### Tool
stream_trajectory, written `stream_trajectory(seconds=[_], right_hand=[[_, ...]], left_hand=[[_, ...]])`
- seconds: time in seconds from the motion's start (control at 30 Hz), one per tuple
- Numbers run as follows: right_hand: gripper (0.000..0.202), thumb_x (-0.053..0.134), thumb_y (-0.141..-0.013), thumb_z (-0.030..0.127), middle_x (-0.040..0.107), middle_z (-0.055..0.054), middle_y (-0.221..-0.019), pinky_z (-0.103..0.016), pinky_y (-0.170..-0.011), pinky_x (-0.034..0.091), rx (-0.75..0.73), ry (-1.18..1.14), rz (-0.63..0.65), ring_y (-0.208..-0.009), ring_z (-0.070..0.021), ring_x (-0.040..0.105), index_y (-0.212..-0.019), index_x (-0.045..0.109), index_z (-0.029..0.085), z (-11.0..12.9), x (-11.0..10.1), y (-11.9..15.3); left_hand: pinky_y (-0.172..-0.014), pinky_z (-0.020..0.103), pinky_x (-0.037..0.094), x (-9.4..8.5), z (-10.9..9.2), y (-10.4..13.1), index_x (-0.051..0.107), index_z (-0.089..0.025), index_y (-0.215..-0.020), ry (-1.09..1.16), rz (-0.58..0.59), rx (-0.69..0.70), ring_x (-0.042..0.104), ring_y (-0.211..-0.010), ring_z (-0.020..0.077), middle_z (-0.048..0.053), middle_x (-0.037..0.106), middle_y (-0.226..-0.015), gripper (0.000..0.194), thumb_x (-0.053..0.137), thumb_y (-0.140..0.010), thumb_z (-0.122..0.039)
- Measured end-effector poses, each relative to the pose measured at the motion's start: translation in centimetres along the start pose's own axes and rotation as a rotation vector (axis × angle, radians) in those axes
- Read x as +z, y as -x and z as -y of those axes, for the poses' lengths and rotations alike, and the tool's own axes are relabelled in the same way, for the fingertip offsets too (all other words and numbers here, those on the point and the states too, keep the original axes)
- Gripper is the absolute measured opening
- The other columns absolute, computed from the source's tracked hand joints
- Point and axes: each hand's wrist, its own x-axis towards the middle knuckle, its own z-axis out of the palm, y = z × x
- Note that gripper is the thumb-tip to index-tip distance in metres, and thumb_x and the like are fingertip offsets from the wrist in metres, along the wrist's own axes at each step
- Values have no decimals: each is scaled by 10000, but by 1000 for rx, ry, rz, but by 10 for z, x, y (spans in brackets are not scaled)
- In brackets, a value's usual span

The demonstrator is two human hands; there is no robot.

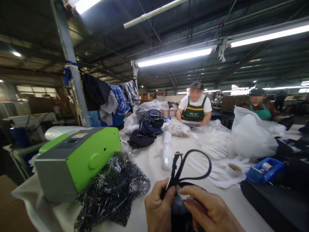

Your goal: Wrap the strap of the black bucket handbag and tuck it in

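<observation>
White table, prob. workshop.

Glossy, crinkled black plastic bag

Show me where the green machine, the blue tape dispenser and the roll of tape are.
Green machine point(94, 161): head view, green side panel.
Blue tape dispenser point(256, 175): head view, blue body.
Roll of tape point(234, 167): head view, brownish top.

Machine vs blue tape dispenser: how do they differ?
The machine is green and grey; the blue tape dispenser is blue.
The machine is far larger, with a boxy housing; the blue tape dispenser is small and low.
The machine sits left, the blue tape dispenser right.
Shared: both on the table.
</observation>
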Motion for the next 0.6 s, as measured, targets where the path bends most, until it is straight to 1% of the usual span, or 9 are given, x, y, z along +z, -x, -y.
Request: stream_trajectory(seconds=[0.07, 0.13, 0.2, 0.23, 0.33, 0.43, 0.5, 0.53, 0.6], right_hand=[[302, 417, -853, 376, 599, -1, -602, -210, -551, 437, -52, -36, 12, -555, -130, 576, -915, 645, 188, 7, -2, -1], [318, 397, -844, 324, 664, -35, -720, -230, -638, 458, -76, -114, 73, -678, -156, 607, -924, 668, 178, 12, -5, -4], [321, 414, -806, 262, 672, -38, -786, -235, -656, 455, -90, -148, 116, -725, -163, 602, -978, 671, 176, 14, -8, -10], [319, 431, -794, 249, 663, -34, -784, -232, -646, 451, -92, -140, 122, -715, -159, 595, -993, 670, 178, 13, -8, -12], [264, 469, -828, 299, 617, -24, -740, -226, -643, 448, -114, -77, 76, -679, -141, 578, -957, 675, 193, 11, -5, -16], [241, 483, -853, 338, 564, -43, -841, -222, -714, 446, -205, 24, 1, -764, -138, 561, -799, 667, 192, 12, 1, -17], [276, 470, -863, 345, 540, -39, -856, -202, -668, 439, -198, 28, -26, -721, -116, 544, -703, 617, 175, 14, 3, -17], [289, 461, -866, 356, 536, -25, -801, -192, -612, 430, -157, -10, -25, -654, -100, 532, -686, 590, 170, 14, 5, -18], [242, 477, -852, 378, 507, 18, -669, -180, -507, 390, -50, -120, -10, -527, -75, 494, -765, 580, 176, 13, 7, -20]], left_hand=[[-543, 159, 413, -1, 0, 0, 664, -186, -785, 14, 20, -12, 534, -586, 125, -29, 625, -622, 213, 659, -689, -375], [-510, 162, 406, -1, 2, -1, 664, -183, -809, 17, 30, -17, 516, -546, 122, -32, 606, -584, 223, 661, -688, -370], [-501, 167, 412, -1, 6, -2, 665, -181, -847, 29, 23, 5, 515, -536, 124, -26, 613, -599, 250, 666, -684, -370], [-510, 171, 424, -1, 8, -3, 666, -179, -860, 36, 10, 29, 527, -548, 131, -19, 624, -620, 269, 673, -680, -379], [-549, 197, 473, -1, 15, -4, 672, -177, -884, 34, -25, 111, 578, -603, 166, 6, 653, -665, 349, 684, -670, -454], [-581, 214, 495, -3, 18, -5, 676, -190, -902, -4, -30, 181, 606, -642, 188, 10, 670, -690, 391, 681, -661, -498], [-578, 212, 490, -4, 18, -5, 673, -201, -917, -25, -12, 181, 607, -634, 183, 2, 676, -702, 377, 669, -672, -488], [-576, 207, 485, -4, 17, -5, 671, -207, -919, -36, -8, 170, 605, -630, 178, -3, 679, -713, 361, 661, -679, -477], [-594, 195, 475, -5, 16, -4, 666, -215, -914, -61, -10, 145, 603, -637, 165, -12, 681, -733, 322, 648, -691, -446]])
